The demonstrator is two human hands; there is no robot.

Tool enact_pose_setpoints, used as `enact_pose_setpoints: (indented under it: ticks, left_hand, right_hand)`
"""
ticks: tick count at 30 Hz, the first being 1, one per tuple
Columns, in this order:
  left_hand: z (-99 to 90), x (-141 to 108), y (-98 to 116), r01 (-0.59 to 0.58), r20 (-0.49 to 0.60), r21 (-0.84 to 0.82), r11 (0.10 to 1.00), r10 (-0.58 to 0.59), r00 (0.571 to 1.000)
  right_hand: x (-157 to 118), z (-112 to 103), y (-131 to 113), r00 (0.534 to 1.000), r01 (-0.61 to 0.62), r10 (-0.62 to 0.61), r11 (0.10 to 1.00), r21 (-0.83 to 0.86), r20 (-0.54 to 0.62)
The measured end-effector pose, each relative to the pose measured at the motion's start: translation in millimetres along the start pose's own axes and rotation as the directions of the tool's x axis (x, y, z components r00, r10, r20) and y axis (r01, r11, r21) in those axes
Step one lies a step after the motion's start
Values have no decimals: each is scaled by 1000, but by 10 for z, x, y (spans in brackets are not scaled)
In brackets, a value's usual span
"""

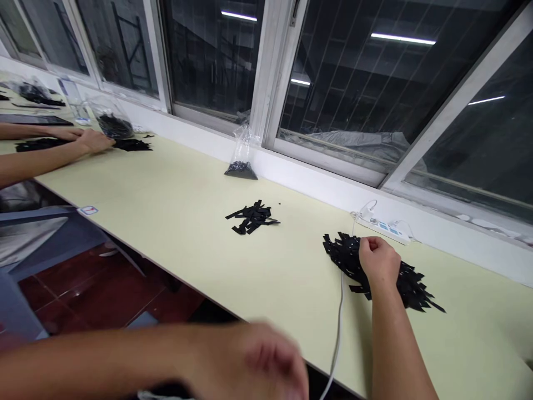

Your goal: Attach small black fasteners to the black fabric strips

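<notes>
On pile (410, 283), long axis left-right: right hand (378, 262) fisted.

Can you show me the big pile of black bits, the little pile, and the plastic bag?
big pile (410, 283), head view, right part of heap
little pile (252, 218), head view, middle of heap
plastic bag (242, 161), head view, lower part of bag

On the counter (175, 200), the small pile of strips (252, 217) lies at centre. The large pile (410, 286) sits at its 4 o'clock, under the right hand (378, 262). The bag (242, 155) stands at 12 o'clock, the power strip (385, 228) at 3 o'clock by the window sill (316, 183).
</notes>
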State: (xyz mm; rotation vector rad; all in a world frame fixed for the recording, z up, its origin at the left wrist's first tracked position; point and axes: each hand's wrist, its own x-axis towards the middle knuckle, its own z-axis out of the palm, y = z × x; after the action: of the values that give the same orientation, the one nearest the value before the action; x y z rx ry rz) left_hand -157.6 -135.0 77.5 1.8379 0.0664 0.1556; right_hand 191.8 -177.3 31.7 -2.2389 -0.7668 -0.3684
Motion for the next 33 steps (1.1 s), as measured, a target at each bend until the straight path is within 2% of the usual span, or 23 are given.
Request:
enact_pose_setpoints:
  ticks: [1, 3, 4, 5, 7, 8, 9, 11, 13, 16, 17, 18, 20, 22, 23, 24, 26, 28, 30, 33]
  left_hand:
    - [-142, 95, 12, 19, 28, 61, 998, -21, 999]
    - [-589, 415, -54, -7, -197, 396, 918, 92, 976]
    - [-854, 609, -127, 65, -281, 531, 845, 103, 954]
    - [-1112, 801, -221, 187, -368, 608, 771, 66, 927]
    - [-1524, 1117, -443, 431, -477, 635, 641, -114, 872]
    - [-1651, 1224, -556, 526, -507, 621, 581, -214, 835]
    - [-1721, 1296, -661, 550, -514, 623, 556, -239, 824]
    - [-1730, 1353, -825, 516, -505, 657, 549, -187, 842]
    - [-1646, 1356, -900, 485, -500, 711, 510, -118, 858]
    - [-1498, 1393, -849, 498, -494, 771, 397, -121, 861]
    - [-1448, 1424, -808, 491, -482, 775, 397, -131, 866]
    - [-1393, 1461, -766, 468, -459, 769, 435, -134, 878]
    - [-1259, 1542, -716, 366, -380, 713, 598, -110, 918]
    - [-1098, 1610, -748, 220, -286, 598, 770, -51, 957]
    - [-1016, 1634, -798, 151, -251, 535, 831, -14, 968]
    - [-940, 1652, -864, 100, -259, 475, 874, 31, 965]
    - [-829, 1669, -1017, 18, -301, 380, 925, 105, 948]
    - [-787, 1668, -1139, -29, -309, 301, 953, 126, 943]
    - [-802, 1656, -1194, -66, -293, 284, 957, 152, 944]
    - [-846, 1639, -1175, -102, -283, 367, 925, 216, 934]
  right_hand:
    - [-15, 18, -20, 1000, 15, -15, 1000, -3, 6]
    - [-43, 60, -49, 998, 51, -51, 999, -10, 20]
    - [-57, 82, -60, 997, 73, -72, 997, -12, 30]
    - [-70, 104, -70, 995, 95, -94, 995, -15, 43]
    - [-98, 143, -93, 989, 135, -134, 991, -20, 64]
    - [-114, 160, -109, 986, 151, -149, 988, -18, 71]
    - [-131, 177, -130, 983, 166, -164, 986, -15, 77]
    - [-168, 210, -183, 976, 201, -201, 980, 4, 88]
    - [-206, 248, -248, 964, 243, -245, 969, 35, 99]
    - [-257, 310, -339, 943, 293, -304, 951, 98, 135]
    - [-272, 331, -363, 937, 298, -316, 946, 131, 148]
    - [-285, 351, -382, 933, 296, -324, 939, 177, 158]
    - [-310, 392, -410, 925, 255, -329, 909, 330, 191]
    - [-335, 434, -428, 902, 138, -329, 832, 537, 278]
    - [-348, 456, -434, 879, 54, -335, 778, 626, 340]
    - [-361, 477, -440, 845, -36, -344, 727, 686, 409]
    - [-382, 518, -448, 770, -193, -355, 663, 724, 530]
    - [-396, 553, -452, 729, -296, -334, 633, 715, 597]
    - [-401, 577, -451, 732, -366, -282, 605, 708, 620]
    - [-402, 587, -435, 754, -431, -204, 564, 705, 624]
